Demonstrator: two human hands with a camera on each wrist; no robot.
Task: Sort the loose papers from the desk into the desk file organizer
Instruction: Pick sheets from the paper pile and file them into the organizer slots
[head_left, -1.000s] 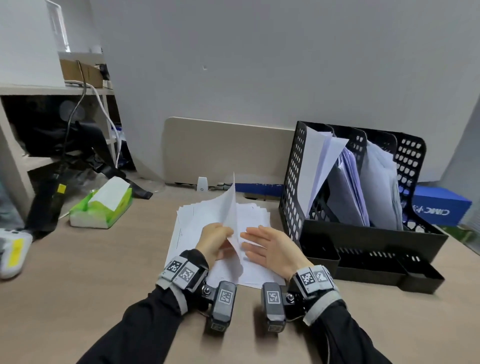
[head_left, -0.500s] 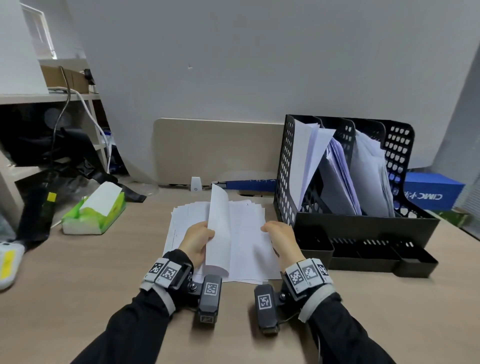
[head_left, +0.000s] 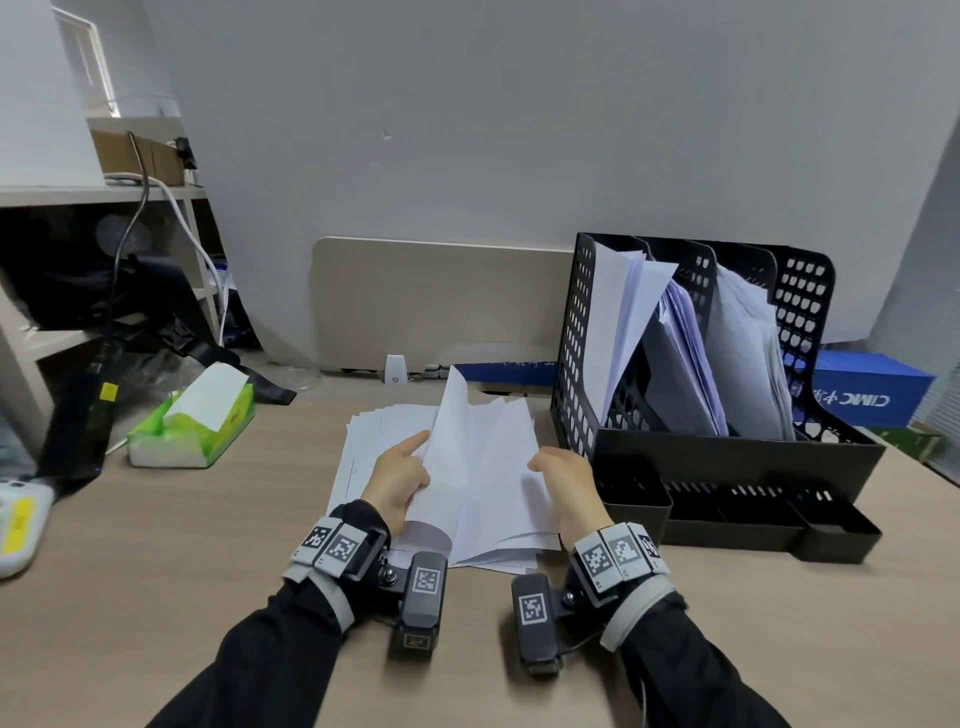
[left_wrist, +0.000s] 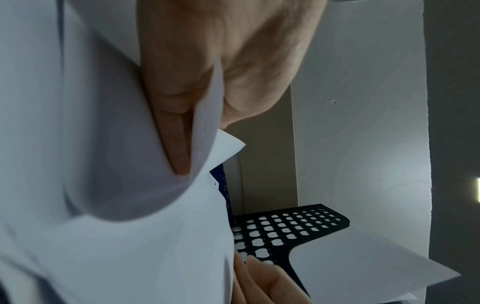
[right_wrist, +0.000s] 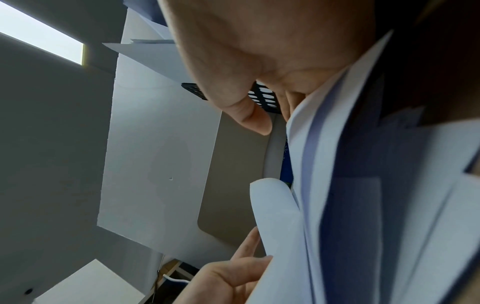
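Matt white paper sheets (head_left: 488, 467), perforated black plastic organizer (head_left: 737, 457), smooth wood-grain desk (head_left: 156, 545), glossy green tissue pack (head_left: 228, 431)

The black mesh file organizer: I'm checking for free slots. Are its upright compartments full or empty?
None is empty. All three upright compartments of the black mesh file organizer hold leaning white paper sheets. Its low front trays look empty.

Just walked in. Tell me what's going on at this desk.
A person is working through a stack of loose papers lying on the desk. The left hand pinches a lifted sheet that stands curled above the stack, and the right hand grips the stack's right edge. The black file organizer stands just to the right, its three upright slots already holding papers. Nothing is being moved into it yet.
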